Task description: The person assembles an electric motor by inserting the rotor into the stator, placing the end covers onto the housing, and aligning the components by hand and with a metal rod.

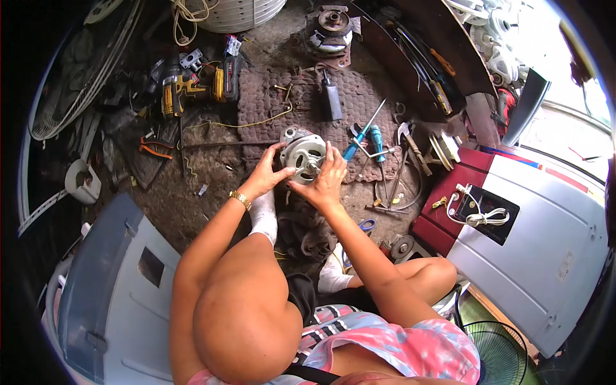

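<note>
Head view: the left hand [264,174] and right hand [327,182] are gripping a metal housing [296,151] at the near edge of the mat [359,96]; it is probably handling heavy and rigid, best held at opposite sides.

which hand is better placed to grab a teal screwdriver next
Probably the right hand: the teal screwdrivers lie just beyond it, on its side. The left hand is farther off, across the round part that both hands hold, and could perhaps support it alone.
</note>
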A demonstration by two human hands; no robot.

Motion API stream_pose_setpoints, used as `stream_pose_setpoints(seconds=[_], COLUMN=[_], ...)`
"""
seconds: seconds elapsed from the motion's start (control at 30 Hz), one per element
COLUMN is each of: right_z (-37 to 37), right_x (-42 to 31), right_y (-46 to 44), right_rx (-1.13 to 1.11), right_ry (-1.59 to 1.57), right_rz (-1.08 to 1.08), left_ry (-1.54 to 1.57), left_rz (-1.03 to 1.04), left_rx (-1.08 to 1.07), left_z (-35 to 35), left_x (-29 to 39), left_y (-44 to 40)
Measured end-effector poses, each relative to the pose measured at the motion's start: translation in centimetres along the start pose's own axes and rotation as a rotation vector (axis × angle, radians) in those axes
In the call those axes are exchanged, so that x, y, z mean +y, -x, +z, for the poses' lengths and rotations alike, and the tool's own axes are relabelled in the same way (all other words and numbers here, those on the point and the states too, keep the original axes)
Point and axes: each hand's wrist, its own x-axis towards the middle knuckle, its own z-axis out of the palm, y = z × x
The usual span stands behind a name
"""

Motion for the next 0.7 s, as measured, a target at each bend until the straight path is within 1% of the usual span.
stream_pose_setpoints(seconds=[0.13,0.23,0.33,0.47,0.57,0.6,0.7], right_z=[0.1,0.3,0.5,0.7,0.9,1.3,1.5], right_x=[0.0,0.3,0.6,0.4,0.6,1.1,1.5], right_y=[0.0,-0.5,-0.9,-0.4,-0.2,0.0,0.4], right_rx=[0.019,0.044,0.009,0.01,0.017,0.057,0.072], right_ry=[-0.01,-0.082,-0.099,-0.089,-0.047,-0.047,-0.06], right_rz=[-0.026,-0.11,-0.149,-0.039,-0.082,-0.125,-0.139], left_ry=[-0.041,-0.069,-0.111,-0.136,-0.129,-0.124,-0.148], left_rz=[0.024,0.028,0.023,0.048,0.073,0.082,0.148], left_rx=[0.027,0.035,0.033,0.03,0.064,0.078,0.143], left_z=[0.2,0.1,0.0,0.0,0.4,0.5,1.2], left_x=[0.2,1.0,1.4,1.7,1.9,2.0,1.5], left_y=[0.0,0.2,0.2,0.2,0.2,0.3,0.6])
